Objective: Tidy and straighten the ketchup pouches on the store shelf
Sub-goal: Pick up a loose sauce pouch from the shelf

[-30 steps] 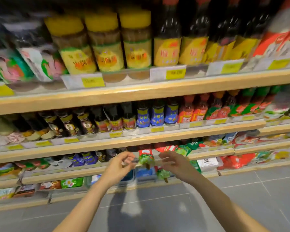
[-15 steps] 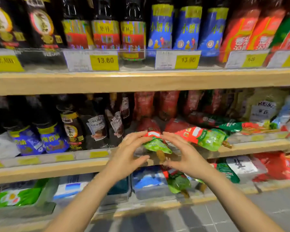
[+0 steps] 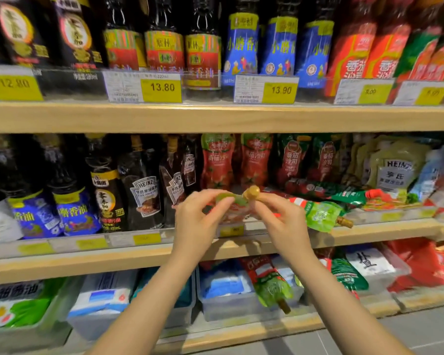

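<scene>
My left hand (image 3: 198, 221) and my right hand (image 3: 282, 219) both grip one ketchup pouch (image 3: 235, 208) in front of the middle shelf (image 3: 139, 254); its gold cap (image 3: 251, 192) points up and its body is mostly hidden by my fingers. Behind it, two red ketchup pouches (image 3: 217, 162) stand upright at the back of the shelf. To the right, another pouch (image 3: 318, 213) lies on its side with its green end and cap hanging over the shelf lip. Further fallen pouches (image 3: 326, 190) lie behind it.
Dark Heinz sauce bottles (image 3: 144, 190) stand just left of my hands, pale Heinz pouches (image 3: 397, 170) to the right. Bottles and price tags (image 3: 162, 87) fill the shelf above. On the bottom shelf a pouch (image 3: 269, 283) sticks out among plastic bins (image 3: 223, 301).
The view has dropped and closed in on the middle shelf. The pouch in my hands has turned from cap hanging down to cap pointing up, and both hands have risen a little.
</scene>
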### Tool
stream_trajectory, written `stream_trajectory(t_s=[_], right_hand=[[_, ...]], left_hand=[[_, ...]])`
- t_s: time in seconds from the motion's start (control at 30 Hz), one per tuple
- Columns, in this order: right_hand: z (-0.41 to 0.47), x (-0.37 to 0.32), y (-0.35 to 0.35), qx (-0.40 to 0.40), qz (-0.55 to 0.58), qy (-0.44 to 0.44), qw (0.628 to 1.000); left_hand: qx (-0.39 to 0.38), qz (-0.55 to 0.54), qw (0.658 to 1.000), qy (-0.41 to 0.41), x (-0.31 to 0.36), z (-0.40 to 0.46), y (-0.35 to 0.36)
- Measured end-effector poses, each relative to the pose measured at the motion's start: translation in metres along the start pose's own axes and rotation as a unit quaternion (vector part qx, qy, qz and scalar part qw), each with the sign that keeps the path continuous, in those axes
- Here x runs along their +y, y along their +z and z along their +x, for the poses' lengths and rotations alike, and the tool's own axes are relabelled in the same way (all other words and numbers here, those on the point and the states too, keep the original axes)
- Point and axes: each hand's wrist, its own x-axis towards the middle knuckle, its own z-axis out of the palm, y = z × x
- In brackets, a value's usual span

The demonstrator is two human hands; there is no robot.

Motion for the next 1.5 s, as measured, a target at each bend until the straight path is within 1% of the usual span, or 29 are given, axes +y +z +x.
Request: stream_trajectory(t_s=[0.03, 0.1, 0.17, 0.2, 0.27, 0.37, 0.4, 0.47, 0.53, 0.6, 0.7, 0.77, 0.9, 1.0, 1.07, 1.17, 1.33, 1.37, 1.43, 1.5], right_hand=[[0.010, -0.004, 0.002, 0.003, 0.023, 0.024, 0.999], [0.029, -0.006, 0.007, 0.009, 0.069, 0.083, 0.994], [0.046, 0.001, 0.013, 0.018, 0.092, 0.131, 0.987], [0.052, 0.005, 0.018, 0.016, 0.101, 0.150, 0.983], [0.061, 0.011, 0.027, 0.006, 0.121, 0.179, 0.976], [0.067, 0.011, 0.037, 0.019, 0.152, 0.241, 0.958], [0.067, 0.012, 0.039, 0.017, 0.158, 0.254, 0.954], [0.061, 0.014, 0.040, -0.009, 0.165, 0.269, 0.949], [0.047, 0.015, 0.042, -0.031, 0.115, 0.263, 0.957], [0.032, 0.016, 0.048, -0.037, -0.002, 0.244, 0.969], [0.021, 0.021, 0.065, -0.029, -0.155, 0.231, 0.960], [0.023, 0.024, 0.074, -0.017, -0.193, 0.224, 0.955], [0.041, 0.034, 0.083, -0.008, -0.167, 0.232, 0.958], [0.062, 0.046, 0.089, -0.036, -0.121, 0.289, 0.949], [0.073, 0.053, 0.092, -0.060, -0.132, 0.309, 0.940], [0.079, 0.059, 0.095, -0.053, -0.150, 0.297, 0.941], [0.077, 0.053, 0.093, -0.062, -0.123, 0.300, 0.944], [0.073, 0.049, 0.088, -0.065, -0.114, 0.291, 0.948], [0.062, 0.039, 0.071, -0.060, -0.105, 0.241, 0.963], [0.051, 0.027, 0.037, -0.064, -0.146, 0.181, 0.971]], left_hand=[[0.016, -0.011, 1.000, -0.017, 0.003, 0.007, 0.002], [0.023, -0.017, 0.998, -0.059, 0.002, 0.018, 0.004], [0.003, 0.016, 0.996, -0.086, -0.009, 0.016, -0.001], [-0.011, 0.054, 0.995, -0.085, -0.018, 0.009, -0.007], [-0.039, 0.155, 0.986, -0.051, -0.038, -0.012, -0.023], [-0.123, 0.286, 0.950, 0.039, -0.059, -0.040, -0.044], [-0.148, 0.315, 0.935, 0.066, -0.062, -0.044, -0.048], [-0.161, 0.349, 0.916, 0.112, -0.068, -0.047, -0.052], [-0.155, 0.369, 0.903, 0.156, -0.075, -0.048, -0.052], [-0.149, 0.389, 0.888, 0.194, -0.084, -0.050, -0.056], [-0.124, 0.421, 0.874, 0.208, -0.099, -0.054, -0.066], [-0.119, 0.428, 0.871, 0.211, -0.104, -0.056, -0.070], [-0.107, 0.445, 0.862, 0.218, -0.107, -0.058, -0.066], [-0.101, 0.448, 0.859, 0.225, -0.108, -0.058, -0.066], [-0.100, 0.446, 0.860, 0.228, -0.108, -0.058, -0.065], [-0.104, 0.447, 0.859, 0.226, -0.109, -0.059, -0.065], [-0.123, 0.455, 0.855, 0.214, -0.104, -0.058, -0.066], [-0.128, 0.453, 0.857, 0.209, -0.102, -0.058, -0.067], [-0.125, 0.439, 0.869, 0.193, -0.098, -0.059, -0.067], [-0.113, 0.405, 0.888, 0.185, -0.090, -0.062, -0.060]])
